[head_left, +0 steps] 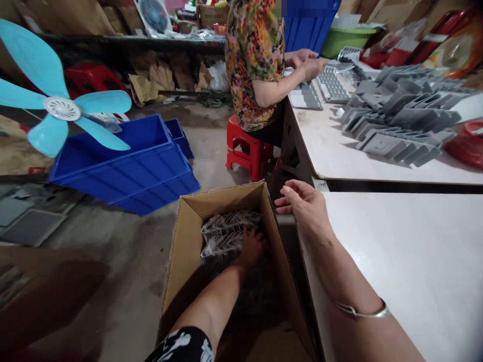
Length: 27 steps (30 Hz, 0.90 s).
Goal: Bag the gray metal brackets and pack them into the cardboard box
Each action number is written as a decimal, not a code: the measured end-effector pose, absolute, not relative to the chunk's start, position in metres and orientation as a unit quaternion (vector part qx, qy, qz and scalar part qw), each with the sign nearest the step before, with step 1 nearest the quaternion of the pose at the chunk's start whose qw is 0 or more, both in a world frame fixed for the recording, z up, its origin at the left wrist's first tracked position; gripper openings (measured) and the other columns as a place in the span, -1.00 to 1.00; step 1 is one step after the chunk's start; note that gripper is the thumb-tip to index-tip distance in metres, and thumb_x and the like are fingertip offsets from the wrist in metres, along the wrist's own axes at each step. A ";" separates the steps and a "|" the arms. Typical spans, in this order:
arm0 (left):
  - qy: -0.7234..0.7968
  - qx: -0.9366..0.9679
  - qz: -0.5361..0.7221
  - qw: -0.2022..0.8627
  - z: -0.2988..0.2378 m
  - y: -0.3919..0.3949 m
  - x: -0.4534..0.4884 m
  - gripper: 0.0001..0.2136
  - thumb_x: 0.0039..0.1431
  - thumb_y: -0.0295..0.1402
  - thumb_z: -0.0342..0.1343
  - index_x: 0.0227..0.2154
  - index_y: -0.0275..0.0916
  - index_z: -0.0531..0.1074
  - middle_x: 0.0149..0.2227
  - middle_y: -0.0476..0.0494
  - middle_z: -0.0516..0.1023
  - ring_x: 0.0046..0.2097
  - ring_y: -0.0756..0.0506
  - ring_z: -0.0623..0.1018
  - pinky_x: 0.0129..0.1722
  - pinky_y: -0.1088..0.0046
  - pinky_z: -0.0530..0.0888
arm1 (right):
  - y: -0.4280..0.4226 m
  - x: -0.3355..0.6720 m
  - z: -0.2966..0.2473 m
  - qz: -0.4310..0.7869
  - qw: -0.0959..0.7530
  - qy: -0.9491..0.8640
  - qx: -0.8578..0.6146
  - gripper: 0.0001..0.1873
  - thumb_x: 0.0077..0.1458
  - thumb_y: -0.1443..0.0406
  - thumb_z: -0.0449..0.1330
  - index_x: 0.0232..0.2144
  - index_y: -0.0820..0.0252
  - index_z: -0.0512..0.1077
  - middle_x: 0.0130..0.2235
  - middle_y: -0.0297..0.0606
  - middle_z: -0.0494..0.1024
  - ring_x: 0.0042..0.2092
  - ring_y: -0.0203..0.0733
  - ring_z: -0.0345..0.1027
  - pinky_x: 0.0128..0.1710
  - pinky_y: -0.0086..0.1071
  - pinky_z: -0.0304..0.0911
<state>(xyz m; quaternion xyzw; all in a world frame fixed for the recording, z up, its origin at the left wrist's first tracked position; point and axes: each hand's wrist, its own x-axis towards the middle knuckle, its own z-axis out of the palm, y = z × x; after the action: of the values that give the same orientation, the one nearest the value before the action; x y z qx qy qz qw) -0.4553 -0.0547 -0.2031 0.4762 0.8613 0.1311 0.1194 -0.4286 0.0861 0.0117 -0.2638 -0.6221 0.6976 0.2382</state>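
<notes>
My left hand (253, 247) reaches down into a tall open cardboard box (184, 221). Its fingers look spread at the right end of some plastic-wrapped grey angled pieces (226, 240), which lie in two rows. Shadow darkens the lower part of the box, so what lies below is hard to make out. My right hand (302, 203), with a metal bangle on the wrist, hovers by the box's right rim, over the corner of a white table (407, 251). Nothing is in it, and its fingers are loosely bent and apart.
Ahead, a person (256, 65) sits on a red stool (245, 153), hands over grey parts at another table (317, 151). Grey bent pieces (400, 110) are heaped there. A turquoise fan (62, 108) and blue crate (132, 171) stand left.
</notes>
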 end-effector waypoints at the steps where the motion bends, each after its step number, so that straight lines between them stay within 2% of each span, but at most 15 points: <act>1: 0.863 0.473 0.131 0.117 -0.205 -0.054 -0.455 -0.79 0.17 -0.39 -0.01 -0.28 -0.05 0.52 -0.17 -0.21 0.52 0.19 -0.30 0.18 0.17 -0.19 -0.25 | 0.086 -0.428 0.013 0.692 0.238 -0.627 -0.267 -0.61 -0.08 0.13 0.25 -0.25 0.29 0.35 -0.39 -0.35 0.42 -0.49 -0.26 0.43 -0.60 -0.43 0.41; 7: 0.864 0.472 0.147 0.094 -0.214 -0.054 -0.459 -0.86 0.16 -0.38 0.03 -0.31 -0.13 0.51 -0.27 -0.10 0.52 0.20 -0.25 0.18 0.15 -0.25 -0.22 | 0.081 -0.425 0.015 0.673 0.243 -0.643 -0.275 -0.62 -0.06 0.14 0.24 -0.24 0.30 0.37 -0.42 -0.36 0.42 -0.48 -0.25 0.44 -0.57 -0.41 0.43; 13: 0.870 0.463 0.153 0.073 -0.222 -0.054 -0.457 -0.85 0.18 -0.35 0.03 -0.27 -0.08 0.50 -0.26 -0.12 0.52 0.17 -0.24 0.22 0.14 -0.27 -0.17 | 0.082 -0.424 0.014 0.632 0.241 -0.676 -0.293 -0.66 -0.02 0.15 0.22 -0.25 0.29 0.39 -0.40 -0.32 0.45 -0.47 -0.24 0.45 -0.57 -0.42 0.43; 18: 0.875 0.457 0.146 0.062 -0.221 -0.052 -0.454 -0.87 0.14 -0.39 0.06 -0.32 -0.15 0.51 -0.28 -0.13 0.51 0.14 -0.27 0.22 0.12 -0.28 -0.12 | 0.082 -0.424 0.012 0.619 0.236 -0.689 -0.294 -0.67 -0.01 0.14 0.21 -0.25 0.26 0.40 -0.40 -0.31 0.45 -0.46 -0.23 0.46 -0.55 -0.39 0.45; 22: 0.860 0.487 0.142 0.058 -0.215 -0.053 -0.458 -0.85 0.17 -0.42 0.01 -0.31 -0.18 0.50 -0.30 -0.11 0.51 0.16 -0.27 0.19 0.11 -0.30 -0.18 | 0.083 -0.424 0.011 0.629 0.242 -0.679 -0.290 -0.67 -0.02 0.15 0.22 -0.26 0.28 0.39 -0.40 -0.32 0.45 -0.47 -0.23 0.45 -0.56 -0.41 0.44; 27: 0.811 0.566 0.131 0.066 -0.206 -0.051 -0.470 -0.85 0.16 -0.40 0.04 -0.29 -0.14 0.50 -0.31 -0.07 0.51 0.18 -0.22 0.15 0.16 -0.17 -0.30 | 0.083 -0.425 0.012 0.642 0.242 -0.670 -0.284 -0.66 -0.02 0.15 0.21 -0.24 0.29 0.38 -0.41 -0.32 0.44 -0.47 -0.23 0.45 -0.57 -0.42 0.43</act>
<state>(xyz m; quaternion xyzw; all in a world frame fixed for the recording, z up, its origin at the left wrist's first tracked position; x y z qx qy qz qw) -0.4702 -0.0506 -0.2056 0.5663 0.8110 0.1309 0.0664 -0.4250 0.0834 0.0124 -0.2843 -0.6701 0.6415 0.2420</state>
